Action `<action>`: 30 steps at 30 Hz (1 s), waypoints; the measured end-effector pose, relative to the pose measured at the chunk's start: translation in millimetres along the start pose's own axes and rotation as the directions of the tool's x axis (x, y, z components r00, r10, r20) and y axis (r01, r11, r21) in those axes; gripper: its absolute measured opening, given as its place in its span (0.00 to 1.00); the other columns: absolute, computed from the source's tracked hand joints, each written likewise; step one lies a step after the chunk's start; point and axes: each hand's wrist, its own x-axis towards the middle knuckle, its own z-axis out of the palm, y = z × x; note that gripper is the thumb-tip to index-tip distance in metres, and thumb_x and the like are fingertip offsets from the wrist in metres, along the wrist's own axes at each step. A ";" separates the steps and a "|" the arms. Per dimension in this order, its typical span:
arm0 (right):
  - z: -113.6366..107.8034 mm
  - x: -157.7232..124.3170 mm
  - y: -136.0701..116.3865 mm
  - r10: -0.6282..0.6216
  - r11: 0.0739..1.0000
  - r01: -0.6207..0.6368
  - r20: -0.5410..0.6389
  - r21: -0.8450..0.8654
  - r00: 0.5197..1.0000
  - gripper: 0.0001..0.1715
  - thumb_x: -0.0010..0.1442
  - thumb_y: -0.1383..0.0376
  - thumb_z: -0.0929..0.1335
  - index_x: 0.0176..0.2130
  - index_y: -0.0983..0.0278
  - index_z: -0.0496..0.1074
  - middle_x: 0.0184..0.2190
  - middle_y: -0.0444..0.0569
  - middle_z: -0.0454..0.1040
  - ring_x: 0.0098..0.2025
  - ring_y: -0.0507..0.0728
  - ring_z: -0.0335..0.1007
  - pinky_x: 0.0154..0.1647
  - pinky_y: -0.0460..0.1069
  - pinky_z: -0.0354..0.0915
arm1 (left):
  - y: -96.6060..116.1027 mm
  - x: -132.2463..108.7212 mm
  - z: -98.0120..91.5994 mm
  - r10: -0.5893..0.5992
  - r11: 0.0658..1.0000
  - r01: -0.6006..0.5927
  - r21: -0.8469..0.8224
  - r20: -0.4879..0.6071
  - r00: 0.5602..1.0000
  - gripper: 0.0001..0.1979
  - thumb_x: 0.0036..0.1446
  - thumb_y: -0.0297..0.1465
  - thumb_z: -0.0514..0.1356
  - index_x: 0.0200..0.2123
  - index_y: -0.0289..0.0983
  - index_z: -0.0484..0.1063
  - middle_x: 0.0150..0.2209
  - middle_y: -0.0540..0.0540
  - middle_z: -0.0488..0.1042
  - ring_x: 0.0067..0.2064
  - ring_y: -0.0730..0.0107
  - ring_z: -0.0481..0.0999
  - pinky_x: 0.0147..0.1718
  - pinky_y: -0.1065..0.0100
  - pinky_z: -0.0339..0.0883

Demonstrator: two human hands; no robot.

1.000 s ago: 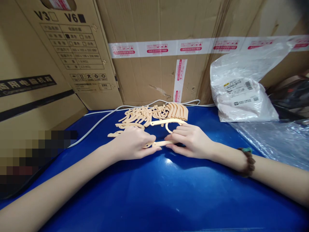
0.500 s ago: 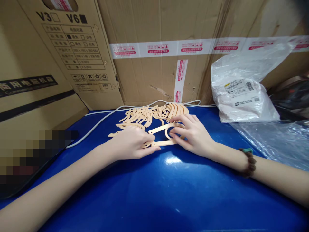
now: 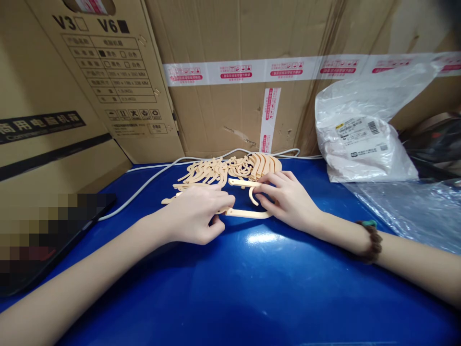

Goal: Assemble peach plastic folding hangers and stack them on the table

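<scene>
A beige plastic folding clothes hanger (image 3: 248,214) lies low over the blue tabletop between my hands. My right hand (image 3: 290,199) grips its right end with bent fingers; a curved hook piece (image 3: 253,196) shows beside the fingertips. The hanger's upper arm (image 3: 242,183) points left, its holed end free and apart from my left hand. My left hand (image 3: 197,212) is closed at the lower arm's left end, pinching a small beige piece there that is mostly hidden. Behind my hands lie loose beige hanger arms (image 3: 203,172), small hook pieces (image 3: 239,166) and wider curved pieces (image 3: 265,165).
Cardboard boxes (image 3: 223,115) wall the back and left. A white cable (image 3: 144,189) runs along the back of the blue table (image 3: 252,288). At right stands a white plastic bag (image 3: 363,144), with clear plastic film (image 3: 406,211) before it. A dark flat object (image 3: 46,250), partly pixelated, is at left.
The hanger's upper arm has swung away from the lower one, its end leaving my left hand. The hook piece has turned. My left thumb has bent and pulled back slightly.
</scene>
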 end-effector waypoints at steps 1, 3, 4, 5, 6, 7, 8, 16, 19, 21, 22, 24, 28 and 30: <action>0.4 -0.1 0.4 0.014 1.000 -0.014 -0.003 -0.005 1.000 0.12 0.65 0.65 0.62 0.40 0.62 0.74 0.41 0.51 0.72 0.44 0.58 0.66 0.46 0.54 0.55 | -0.1 -0.6 -0.2 0.012 1.000 -0.012 0.001 -0.006 1.000 0.06 0.45 0.23 0.52 0.27 0.38 0.59 0.26 0.50 0.64 0.31 0.67 0.63 0.28 0.67 0.52; 1.1 0.0 0.9 0.036 0.999 -0.037 -0.004 -0.016 0.999 0.12 0.65 0.65 0.62 0.41 0.62 0.74 0.40 0.51 0.72 0.43 0.59 0.66 0.46 0.55 0.55 | -0.7 -1.7 0.0 0.039 0.999 -0.039 -0.014 -0.024 0.999 0.09 0.43 0.21 0.52 0.29 0.38 0.60 0.27 0.49 0.64 0.32 0.65 0.63 0.30 0.66 0.54; 1.5 0.0 1.1 0.046 0.999 -0.046 -0.004 -0.020 0.999 0.12 0.65 0.65 0.62 0.41 0.62 0.75 0.40 0.51 0.72 0.43 0.59 0.66 0.46 0.55 0.55 | -1.0 -2.1 0.3 0.051 0.998 -0.052 -0.029 -0.031 0.998 0.10 0.43 0.20 0.51 0.31 0.38 0.61 0.28 0.49 0.64 0.33 0.65 0.63 0.31 0.65 0.55; 1.8 0.1 1.3 0.054 0.998 -0.054 -0.002 -0.023 0.999 0.13 0.65 0.65 0.62 0.42 0.62 0.75 0.39 0.51 0.72 0.43 0.59 0.66 0.46 0.55 0.55 | -1.3 -2.3 0.8 0.060 0.997 -0.062 -0.048 -0.033 0.998 0.11 0.43 0.20 0.51 0.32 0.38 0.62 0.30 0.49 0.64 0.34 0.64 0.63 0.32 0.65 0.56; 2.3 0.1 1.4 0.061 0.998 -0.061 -0.001 -0.026 0.998 0.13 0.65 0.66 0.62 0.43 0.61 0.75 0.38 0.51 0.72 0.42 0.59 0.67 0.46 0.55 0.55 | -1.5 -2.2 1.3 0.064 0.996 -0.066 -0.066 -0.032 0.997 0.12 0.44 0.20 0.51 0.33 0.37 0.63 0.31 0.48 0.65 0.35 0.64 0.63 0.33 0.65 0.56; 2.7 0.1 1.6 0.068 0.997 -0.068 0.000 -0.028 0.998 0.14 0.65 0.66 0.62 0.44 0.61 0.75 0.38 0.51 0.72 0.42 0.59 0.67 0.46 0.55 0.55 | -1.7 -2.0 1.9 0.065 0.995 -0.067 -0.079 -0.028 0.997 0.13 0.44 0.19 0.51 0.34 0.37 0.63 0.32 0.48 0.65 0.36 0.63 0.63 0.34 0.65 0.57; 3.3 0.1 1.9 0.075 0.997 -0.075 0.001 -0.032 0.997 0.14 0.64 0.66 0.62 0.45 0.61 0.75 0.37 0.51 0.72 0.42 0.59 0.67 0.46 0.55 0.55 | -1.9 -1.6 2.4 0.067 0.994 -0.069 -0.086 -0.022 0.997 0.14 0.44 0.19 0.50 0.35 0.37 0.64 0.33 0.47 0.65 0.37 0.63 0.63 0.34 0.64 0.57; 6.2 -0.1 4.6 0.103 0.994 -0.102 0.028 -0.045 0.994 0.15 0.64 0.68 0.62 0.45 0.61 0.75 0.36 0.52 0.71 0.42 0.60 0.66 0.45 0.55 0.55 | -2.4 0.5 -1.4 0.074 0.997 -0.072 0.030 -0.053 0.996 0.13 0.46 0.19 0.49 0.33 0.38 0.66 0.33 0.46 0.69 0.37 0.63 0.66 0.36 0.64 0.58; 6.4 -0.1 5.5 0.088 0.995 -0.087 0.034 -0.040 0.995 0.16 0.63 0.69 0.61 0.46 0.61 0.74 0.36 0.51 0.71 0.41 0.59 0.66 0.45 0.55 0.55 | -5.3 -1.7 -9.2 -0.031 0.994 0.042 0.101 -0.104 0.994 0.11 0.51 0.22 0.49 0.35 0.38 0.67 0.33 0.46 0.71 0.35 0.64 0.69 0.34 0.66 0.58; 6.7 -0.3 6.0 0.075 0.997 -0.074 0.030 -0.034 0.997 0.16 0.63 0.69 0.62 0.46 0.61 0.74 0.36 0.50 0.71 0.40 0.59 0.66 0.45 0.54 0.55 | -9.3 -4.1 -15.7 -0.164 0.977 0.175 0.126 -0.089 0.982 0.10 0.55 0.26 0.48 0.37 0.39 0.68 0.32 0.47 0.73 0.32 0.65 0.71 0.29 0.67 0.58; 6.9 -0.4 6.2 0.072 0.997 -0.071 0.028 -0.031 0.997 0.15 0.63 0.69 0.62 0.46 0.61 0.74 0.36 0.51 0.71 0.40 0.59 0.66 0.45 0.54 0.55 | -11.8 -5.4 -19.1 -0.244 0.959 0.250 0.133 -0.058 0.968 0.11 0.58 0.28 0.47 0.38 0.40 0.68 0.30 0.48 0.74 0.29 0.65 0.71 0.27 0.67 0.57; 7.5 -0.5 6.5 0.072 0.997 -0.072 0.024 -0.026 0.997 0.15 0.63 0.70 0.62 0.46 0.61 0.74 0.37 0.51 0.71 0.40 0.59 0.66 0.45 0.54 0.55 | -17.1 -8.1 -25.9 -0.365 0.924 0.359 0.135 0.029 0.930 0.14 0.60 0.33 0.45 0.37 0.41 0.70 0.28 0.49 0.75 0.26 0.65 0.72 0.23 0.68 0.55; 8.2 -0.4 6.6 0.073 0.997 -0.072 0.031 -0.023 0.997 0.15 0.63 0.70 0.62 0.46 0.61 0.74 0.37 0.50 0.71 0.41 0.59 0.66 0.45 0.54 0.56 | -25.7 -13.1 -34.0 -0.513 0.857 0.502 0.116 0.108 0.851 0.14 0.61 0.38 0.48 0.29 0.40 0.70 0.24 0.49 0.76 0.23 0.65 0.73 0.20 0.70 0.56; 8.3 -0.3 6.6 0.072 0.997 -0.071 0.036 -0.021 0.997 0.15 0.63 0.71 0.62 0.46 0.62 0.74 0.37 0.50 0.71 0.41 0.59 0.67 0.45 0.54 0.56 | -28.1 -15.2 -33.9 -0.556 0.831 0.549 0.088 0.102 0.825 0.16 0.61 0.39 0.49 0.26 0.39 0.69 0.19 0.50 0.75 0.20 0.67 0.73 0.18 0.70 0.55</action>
